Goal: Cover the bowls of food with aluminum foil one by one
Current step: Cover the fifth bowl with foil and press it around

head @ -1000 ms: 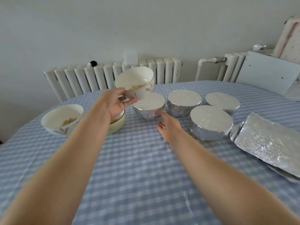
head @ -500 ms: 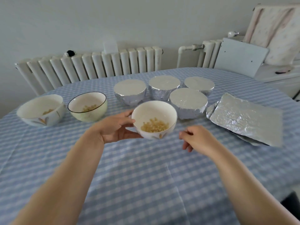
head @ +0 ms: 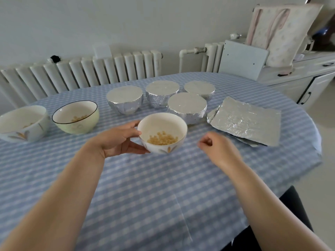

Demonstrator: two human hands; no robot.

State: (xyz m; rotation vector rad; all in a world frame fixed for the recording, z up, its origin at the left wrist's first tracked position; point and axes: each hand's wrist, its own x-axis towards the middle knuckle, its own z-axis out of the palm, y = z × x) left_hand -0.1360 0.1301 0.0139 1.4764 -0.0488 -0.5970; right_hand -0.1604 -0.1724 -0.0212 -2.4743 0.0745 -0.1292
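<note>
1. My left hand (head: 116, 142) grips the uncovered bowl (head: 162, 133) at table centre.
2. My right hand (head: 216, 148), loosely curled and holding nothing, is nearer the foil sheets (head: 244, 121) at its two o'clock.

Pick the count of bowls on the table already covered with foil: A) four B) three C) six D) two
A: four foil-covered bowls stand at the back, while the bowl in the left hand and the two bowls on the left are open.
</note>
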